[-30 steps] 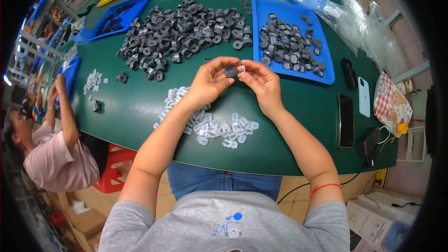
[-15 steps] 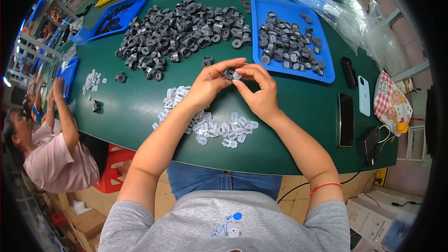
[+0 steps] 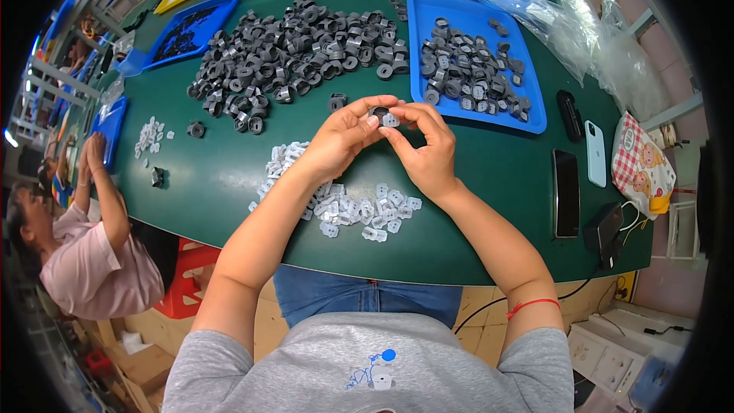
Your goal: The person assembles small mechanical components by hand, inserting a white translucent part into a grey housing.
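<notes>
Drawn across by the right hand [image 3: 428,154], a small pale plate [image 3: 391,119] that stood beside a dark grey ring-shaped piece [image 3: 378,112] a second ago now overlaps it. Nearest the person, pale plates [image 3: 336,205] lie piled, in front and left of the blue tray [image 3: 478,8]. Beyond them, just off the tray's near left corner, the left hand [image 3: 335,144] pinches the ring-shaped piece; the right thumb and fingertips are nearly together on the plate, though its exact seating cannot be told. One loose ring [image 3: 337,102] lies left of the tray, a large grey heap [image 3: 306,46] farther back.
</notes>
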Demonstrator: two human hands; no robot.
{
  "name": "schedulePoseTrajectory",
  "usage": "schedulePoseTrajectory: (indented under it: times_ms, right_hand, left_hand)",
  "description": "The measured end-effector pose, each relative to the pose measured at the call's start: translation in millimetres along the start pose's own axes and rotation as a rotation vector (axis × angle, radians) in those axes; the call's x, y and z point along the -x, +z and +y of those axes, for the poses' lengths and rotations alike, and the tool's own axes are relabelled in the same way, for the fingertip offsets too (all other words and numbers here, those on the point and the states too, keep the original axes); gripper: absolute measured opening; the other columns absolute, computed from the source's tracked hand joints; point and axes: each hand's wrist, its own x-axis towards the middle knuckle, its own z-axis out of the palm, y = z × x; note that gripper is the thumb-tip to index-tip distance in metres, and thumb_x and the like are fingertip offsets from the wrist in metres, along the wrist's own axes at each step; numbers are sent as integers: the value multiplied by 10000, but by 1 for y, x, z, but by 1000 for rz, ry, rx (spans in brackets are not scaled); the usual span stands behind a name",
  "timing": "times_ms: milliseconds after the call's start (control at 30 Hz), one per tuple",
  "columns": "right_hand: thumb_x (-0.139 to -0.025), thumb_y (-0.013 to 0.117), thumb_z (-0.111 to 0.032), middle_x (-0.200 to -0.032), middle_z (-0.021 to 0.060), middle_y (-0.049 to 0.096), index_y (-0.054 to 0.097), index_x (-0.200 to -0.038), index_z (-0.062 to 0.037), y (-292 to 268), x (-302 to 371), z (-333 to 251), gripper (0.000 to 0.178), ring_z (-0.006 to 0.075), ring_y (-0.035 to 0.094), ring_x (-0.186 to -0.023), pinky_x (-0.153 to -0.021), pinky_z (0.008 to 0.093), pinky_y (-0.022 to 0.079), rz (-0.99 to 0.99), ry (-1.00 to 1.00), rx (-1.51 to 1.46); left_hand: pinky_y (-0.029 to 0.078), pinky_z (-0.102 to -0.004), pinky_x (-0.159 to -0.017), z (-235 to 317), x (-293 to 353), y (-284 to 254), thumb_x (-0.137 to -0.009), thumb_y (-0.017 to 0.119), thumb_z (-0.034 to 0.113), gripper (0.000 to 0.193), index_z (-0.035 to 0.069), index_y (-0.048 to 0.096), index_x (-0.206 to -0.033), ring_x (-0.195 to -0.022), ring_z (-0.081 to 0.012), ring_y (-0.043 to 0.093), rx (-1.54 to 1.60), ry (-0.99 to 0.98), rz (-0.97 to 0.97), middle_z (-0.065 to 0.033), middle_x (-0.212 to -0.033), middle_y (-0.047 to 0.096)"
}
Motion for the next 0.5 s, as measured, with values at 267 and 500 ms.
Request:
schedulePoseTrajectory:
  times_ms: [267, 500]
  right_hand:
    - [-666, 690, -9, -819, 86, 572, 612, -891, -40, -1, 0, 4, 240, 196, 576, -691, -594, 276, 455, 23, -20, 47]
    - [-726, 621, 14, -811, 88, 604, 629, -935, -28, 4, 3, 8, 214, 144, 572, -648, -594, 240, 464, -39, 33, -136]
  left_hand:
    - [410, -237, -833, -1, -2, -5, -892, 475, 126, 344, 5, 450, -1212, -950, -86, 528, -75, 44, 66, -59, -1123, 550]
    - [424, -216, -789, 3, -2, -5, -891, 471, 112, 350, -3, 447, -1221, -882, -79, 544, -80, -3, 113, -47, -1051, 582]
